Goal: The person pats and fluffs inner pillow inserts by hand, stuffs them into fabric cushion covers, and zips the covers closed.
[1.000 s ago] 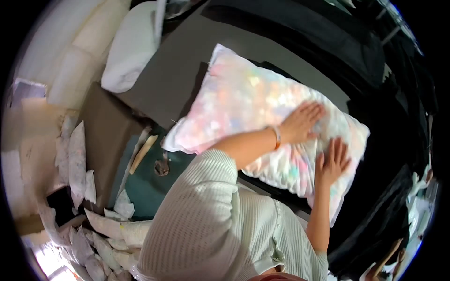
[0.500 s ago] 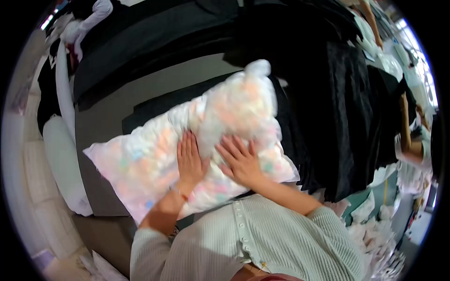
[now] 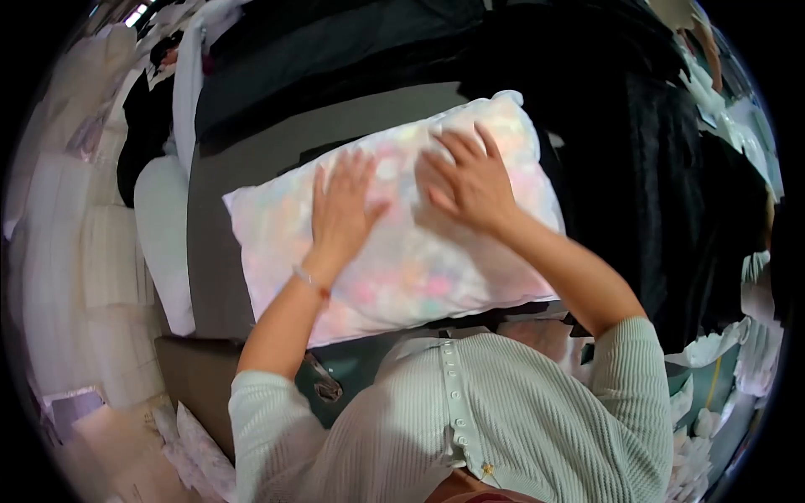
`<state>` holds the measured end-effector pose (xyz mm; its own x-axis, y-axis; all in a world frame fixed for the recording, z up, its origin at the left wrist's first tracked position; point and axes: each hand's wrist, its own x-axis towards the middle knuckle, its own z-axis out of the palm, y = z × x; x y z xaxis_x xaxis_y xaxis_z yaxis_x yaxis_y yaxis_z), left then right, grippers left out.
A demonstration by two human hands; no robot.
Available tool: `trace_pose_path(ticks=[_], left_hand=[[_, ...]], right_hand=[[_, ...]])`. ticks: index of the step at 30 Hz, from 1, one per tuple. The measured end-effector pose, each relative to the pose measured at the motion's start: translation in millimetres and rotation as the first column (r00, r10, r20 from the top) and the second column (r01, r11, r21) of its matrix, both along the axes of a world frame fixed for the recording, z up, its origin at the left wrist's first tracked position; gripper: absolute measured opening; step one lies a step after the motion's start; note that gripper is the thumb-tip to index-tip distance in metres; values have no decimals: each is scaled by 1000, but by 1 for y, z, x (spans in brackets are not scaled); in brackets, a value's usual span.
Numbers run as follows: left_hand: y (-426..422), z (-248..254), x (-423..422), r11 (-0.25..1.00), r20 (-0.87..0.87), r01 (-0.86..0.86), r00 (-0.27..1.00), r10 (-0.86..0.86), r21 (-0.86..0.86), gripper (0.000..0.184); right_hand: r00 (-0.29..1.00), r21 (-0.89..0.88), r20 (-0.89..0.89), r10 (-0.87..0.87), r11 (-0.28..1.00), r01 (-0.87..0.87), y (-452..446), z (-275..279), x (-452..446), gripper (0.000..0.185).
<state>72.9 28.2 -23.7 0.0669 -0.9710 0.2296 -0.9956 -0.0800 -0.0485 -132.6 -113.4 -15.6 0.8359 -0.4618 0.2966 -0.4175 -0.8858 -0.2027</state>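
Note:
A white pillow (image 3: 402, 268) with soft pink, green and yellow patches lies on the grey table (image 3: 222, 235), over some black cloth. My left hand (image 3: 342, 205) rests on its left half with fingers spread, a bracelet on that wrist. Over the upper right half is my right hand (image 3: 470, 180), fingers apart and slightly blurred, casting a shadow on the pillow. Neither hand grips anything. The pillow's surface looks fairly smooth and full.
Black fabric (image 3: 587, 168) covers the back and right of the table. A long white roll or bolster (image 3: 161, 235) stands at the left edge. Part of a person in black (image 3: 144, 126) shows at the upper left. White bundles (image 3: 197, 448) lie at the lower left.
The pillow has turned and now looks flatter and smoother than when it was bunched under my hands. My right hand has moved up and right, apart from my left hand.

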Motion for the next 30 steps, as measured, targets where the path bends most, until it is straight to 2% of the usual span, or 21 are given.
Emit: trace_pose_path(ticks=[3, 4, 6, 8, 9, 11, 14, 16, 18, 21, 22, 24, 25, 26, 28, 30], left_hand=[[14, -27, 28, 998, -10, -65, 998, 65, 1, 72], [31, -33, 21, 995, 1, -92, 996, 92, 37, 75], [67, -50, 3, 987, -11, -129, 991, 130, 98, 77], [93, -68, -8, 992, -136, -100, 985, 110, 78, 79], [92, -78, -3, 989, -151, -114, 981, 126, 90, 79], [71, -93, 17, 999, -175, -42, 984, 35, -35, 76], [-3, -98, 66, 1000, -112, -24, 993, 21, -20, 72], [-48, -110, 98, 991, -148, 10, 988, -30, -136, 68], [-73, -106, 115, 993, -205, -22, 979, -3, -117, 60], [-49, -95, 100, 998, -224, -34, 974, 23, -43, 64], [-24, -92, 86, 998, -198, -1, 980, -10, -57, 67], [29, -96, 56, 990, -263, 46, 962, -79, -130, 74], [51, -96, 40, 995, -280, 31, 958, -56, -93, 75], [63, -97, 30, 999, -295, 23, 955, -36, -47, 76], [37, -104, 41, 998, -281, 27, 959, -43, -61, 75], [10, -107, 52, 996, -242, 16, 970, -37, -92, 74]], right_hand=[[1000, -43, 5, 19, 999, -19, -6, -31, 33, 69], [996, -62, -61, 64, 996, -68, 4, -37, 28, 72], [982, -3, -61, 180, 984, -181, 40, -40, -1, 72], [973, -4, -145, 180, 983, -182, 70, -55, -18, 70], [968, -69, -187, 167, 981, -183, 75, -60, -18, 69], [976, -23, -156, 150, 988, -156, 54, -71, 3, 70], [996, 0, -63, 62, 998, -62, -4, -82, 55, 79], [1000, -70, -13, 5, 998, -6, -45, -91, 87, 76], [998, -68, 6, -62, 996, 63, -64, -89, 106, 72], [999, -118, 36, -38, 992, 42, -46, -84, 92, 73], [997, -110, -75, -13, 994, 5, -26, -81, 74, 78], [980, -5, -176, 94, 995, -97, 21, -81, 34, 85], [974, -55, -196, 113, 991, -126, 38, -88, 20, 82], [968, 28, -198, 154, 988, -152, 47, -84, 12, 79], [978, 48, -134, 161, 987, -156, 34, -85, 25, 76], [996, 9, -38, 84, 996, -84, 9, -94, 54, 75]])
